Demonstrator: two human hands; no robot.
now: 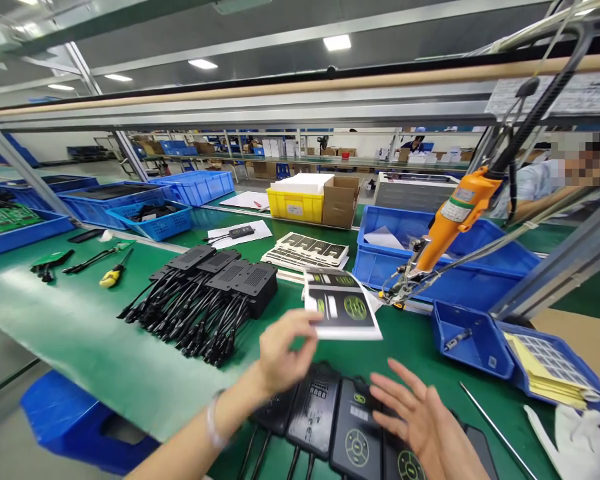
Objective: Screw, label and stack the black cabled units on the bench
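My left hand [289, 350] pinches the near left corner of a printed label sheet [343, 308], black panels with yellow-green rings on white, raised above the green bench. To its right, my right hand [415, 413] is spread open with nothing in it, over a row of black controller boxes. One box [313, 410] shows a digit display and no label; beside it another box [357, 427] bears a label with a round button pattern. Cables run from the near ends of the boxes. Part of the row is hidden under my right hand and forearm.
Stacked black boxes with cables [220, 287] lie at the left. An orange power screwdriver [453, 217] hangs at the right above a blue bin [485, 287]. Label sheets [307, 250], a yellow bin [295, 205], a metal rod [497, 430] and a white glove [573, 443] are around. A person sits far right.
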